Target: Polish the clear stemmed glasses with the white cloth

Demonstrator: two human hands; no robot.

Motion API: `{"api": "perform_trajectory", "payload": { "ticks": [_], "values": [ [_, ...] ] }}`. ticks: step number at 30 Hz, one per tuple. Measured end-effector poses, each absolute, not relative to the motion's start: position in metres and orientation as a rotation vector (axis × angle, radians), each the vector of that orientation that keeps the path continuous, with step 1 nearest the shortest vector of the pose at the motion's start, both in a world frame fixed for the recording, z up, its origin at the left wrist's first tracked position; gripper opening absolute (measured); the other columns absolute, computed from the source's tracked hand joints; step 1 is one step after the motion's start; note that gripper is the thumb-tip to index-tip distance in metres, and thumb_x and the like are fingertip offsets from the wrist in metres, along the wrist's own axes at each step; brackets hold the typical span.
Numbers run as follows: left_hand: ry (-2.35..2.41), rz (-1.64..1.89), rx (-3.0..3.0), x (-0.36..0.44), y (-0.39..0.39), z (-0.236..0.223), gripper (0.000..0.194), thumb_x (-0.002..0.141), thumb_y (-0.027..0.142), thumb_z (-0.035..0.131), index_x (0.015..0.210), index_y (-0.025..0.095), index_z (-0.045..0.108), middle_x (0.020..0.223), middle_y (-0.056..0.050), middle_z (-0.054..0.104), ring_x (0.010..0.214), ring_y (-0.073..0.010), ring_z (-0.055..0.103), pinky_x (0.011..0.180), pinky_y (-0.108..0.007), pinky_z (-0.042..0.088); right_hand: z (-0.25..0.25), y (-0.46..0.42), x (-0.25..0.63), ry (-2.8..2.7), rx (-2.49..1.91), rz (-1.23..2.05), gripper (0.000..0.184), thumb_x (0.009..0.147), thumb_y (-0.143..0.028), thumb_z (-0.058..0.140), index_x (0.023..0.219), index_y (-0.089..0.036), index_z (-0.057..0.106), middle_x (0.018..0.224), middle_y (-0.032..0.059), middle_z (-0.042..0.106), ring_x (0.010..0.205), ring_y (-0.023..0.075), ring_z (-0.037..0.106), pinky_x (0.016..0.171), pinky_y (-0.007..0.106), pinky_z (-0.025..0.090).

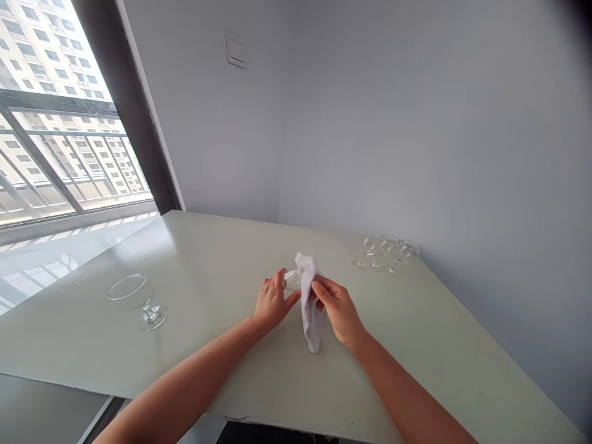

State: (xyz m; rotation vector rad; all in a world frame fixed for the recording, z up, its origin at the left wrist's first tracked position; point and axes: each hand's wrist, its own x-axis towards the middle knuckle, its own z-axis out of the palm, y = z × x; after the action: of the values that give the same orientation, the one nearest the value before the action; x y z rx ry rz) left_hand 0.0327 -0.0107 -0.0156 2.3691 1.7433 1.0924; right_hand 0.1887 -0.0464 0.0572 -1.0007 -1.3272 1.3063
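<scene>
Over the middle of the table, my left hand [272, 301] is closed around a small clear stemmed glass [291, 280], which is tipped on its side with its mouth toward the right. A white cloth [311, 308] hangs from my right hand [339, 308], pinched between thumb and fingers. The cloth covers the glass's right end, so its rim is hidden. Whether any cloth is tucked inside the bowl, I cannot tell.
Another stemmed glass [152, 317] stands on the pale table [208, 246] at left. Several similar glasses [370, 246] are grouped at the back right, close to the grey wall [393, 123]. A large window [55, 142] lies beyond the table's left side.
</scene>
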Motion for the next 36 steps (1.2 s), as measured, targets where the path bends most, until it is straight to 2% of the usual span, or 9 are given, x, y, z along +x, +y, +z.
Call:
{"api": "perform_trajectory", "payload": {
  "ticks": [3, 7, 11, 16, 20, 26, 31, 34, 36],
  "values": [
    [1.745, 1.129, 2.488, 0.028, -0.009, -0.012, 0.047, 0.081, 0.046, 0.042, 0.115, 0.014, 0.036, 0.093, -0.009, 0.059, 0.085, -0.0212, 0.055, 0.077, -0.034, 0.037, 0.043, -0.041, 0.189, -1.624, -1.093, 1.177, 0.026, 0.08, -0.042, 0.05, 0.09, -0.02, 0.057, 0.061, -0.0021, 0.048, 0.053, 0.0104, 0.045, 0.048, 0.022, 0.038],
    [1.715, 1.038, 2.624, 0.026, -0.007, -0.011, 0.044, 0.081, 0.042, 0.044, 0.114, 0.013, 0.04, 0.09, -0.009, 0.058, 0.082, -0.0221, 0.055, 0.074, -0.034, 0.036, 0.033, -0.03, 0.193, -1.815, -1.226, 1.019, 0.023, 0.078, -0.041, 0.05, 0.083, -0.02, 0.058, 0.063, -0.0014, 0.051, 0.047, 0.0092, 0.045, 0.044, 0.021, 0.038],
    [1.647, 0.993, 2.645, 0.029, -0.008, -0.013, 0.044, 0.08, 0.042, 0.044, 0.114, 0.013, 0.04, 0.093, -0.009, 0.058, 0.084, -0.022, 0.054, 0.074, -0.034, 0.036, 0.038, -0.026, 0.198, -1.755, -1.161, 1.352, 0.026, 0.078, -0.04, 0.05, 0.093, -0.02, 0.057, 0.06, -0.0027, 0.052, 0.042, 0.0083, 0.049, 0.042, 0.021, 0.042],
    [1.617, 0.95, 2.69, 0.031, -0.008, -0.014, 0.043, 0.081, 0.04, 0.044, 0.114, 0.012, 0.041, 0.09, -0.009, 0.058, 0.082, -0.0217, 0.054, 0.073, -0.035, 0.037, 0.038, -0.031, 0.195, -1.408, -0.923, 1.819, 0.038, 0.074, -0.043, 0.058, 0.102, -0.018, 0.052, 0.082, 0.0043, 0.061, 0.067, 0.0176, 0.064, 0.042, 0.023, 0.049],
    [1.619, 0.85, 2.8, 0.032, -0.011, -0.008, 0.042, 0.082, 0.035, 0.045, 0.118, 0.015, 0.042, 0.086, -0.009, 0.058, 0.083, -0.0222, 0.054, 0.08, -0.037, 0.036, 0.021, -0.026, 0.194, -1.167, -0.967, 1.818, 0.032, 0.07, -0.039, 0.064, 0.09, -0.016, 0.055, 0.071, 0.0022, 0.063, 0.05, 0.0129, 0.061, 0.041, 0.022, 0.049],
    [1.563, 0.88, 2.77, 0.031, -0.011, 0.009, 0.029, 0.084, 0.032, 0.044, 0.112, 0.026, 0.05, 0.091, -0.006, 0.061, 0.088, -0.0186, 0.055, 0.099, -0.045, 0.019, 0.011, -0.014, 0.209, -0.865, -0.976, 1.809, 0.027, 0.069, -0.037, 0.066, 0.079, -0.014, 0.057, 0.05, -0.0035, 0.056, 0.04, 0.0079, 0.053, 0.041, 0.018, 0.045],
    [1.275, 0.663, 2.33, 0.018, -0.008, 0.019, 0.036, 0.082, 0.05, 0.039, 0.09, 0.02, 0.059, 0.068, -0.002, 0.059, 0.067, -0.0152, 0.055, 0.074, -0.031, 0.04, 0.032, -0.024, 0.226, -1.458, -0.928, 1.724, 0.03, 0.069, -0.037, 0.065, 0.087, -0.014, 0.059, 0.057, -0.0016, 0.061, 0.048, 0.0131, 0.06, 0.054, 0.025, 0.047],
    [0.858, 0.315, 1.899, 0.013, -0.008, 0.027, 0.05, 0.083, 0.055, 0.028, 0.072, 0.015, 0.056, 0.057, -0.001, 0.053, 0.051, -0.0105, 0.049, 0.055, -0.024, 0.04, 0.044, -0.03, 0.238, -1.717, -0.833, 1.834, 0.027, 0.07, -0.034, 0.064, 0.084, -0.013, 0.06, 0.06, 0.0003, 0.063, 0.053, 0.0155, 0.062, 0.06, 0.029, 0.047],
    [0.713, 0.208, 1.751, 0.013, -0.01, 0.031, 0.055, 0.084, 0.055, 0.022, 0.071, 0.013, 0.056, 0.055, -0.001, 0.052, 0.047, -0.0097, 0.047, 0.051, -0.023, 0.04, 0.048, -0.032, 0.244, -1.743, -0.79, 1.873, 0.026, 0.07, -0.036, 0.063, 0.082, -0.012, 0.06, 0.06, 0.0011, 0.063, 0.052, 0.0163, 0.062, 0.059, 0.03, 0.047]
  ]
}}
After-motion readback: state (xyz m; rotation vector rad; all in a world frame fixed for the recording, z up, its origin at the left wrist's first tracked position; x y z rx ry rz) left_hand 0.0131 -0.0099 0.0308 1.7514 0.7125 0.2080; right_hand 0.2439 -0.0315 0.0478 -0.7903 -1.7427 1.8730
